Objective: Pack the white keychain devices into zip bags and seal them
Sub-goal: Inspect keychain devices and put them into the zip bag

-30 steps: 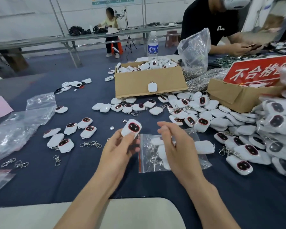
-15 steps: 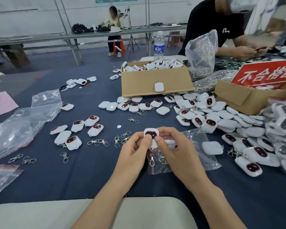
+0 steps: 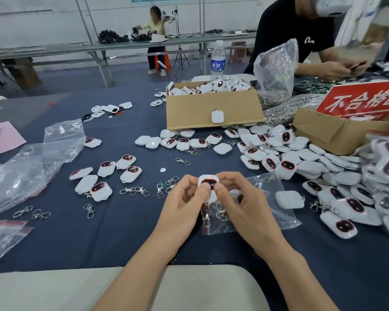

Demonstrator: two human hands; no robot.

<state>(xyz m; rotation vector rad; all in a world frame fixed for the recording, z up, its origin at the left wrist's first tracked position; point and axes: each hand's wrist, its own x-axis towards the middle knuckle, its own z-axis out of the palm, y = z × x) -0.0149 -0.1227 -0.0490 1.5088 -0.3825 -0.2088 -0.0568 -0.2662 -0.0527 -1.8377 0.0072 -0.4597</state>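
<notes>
Over the blue table [image 3: 121, 232] we are pinching one white keychain device [image 3: 208, 187] between the curled fingers of left hand [image 3: 182, 205] and right hand [image 3: 240, 205], just above the zip bag [image 3: 279, 221]. Its hanging clip [image 3: 206, 217] is perhaps going to snag the bag mouth.

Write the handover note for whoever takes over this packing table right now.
Left hand: pinches one keychain device, thumb on its face.
Right hand: pinches the same device from the other side.
Zip bag: flat on the cloth under the hands; its contents and seal are mostly hidden.
Done: at most a partly filled bag.
Left: bag this device, seal, then work through the pile on the right and the box.
</notes>
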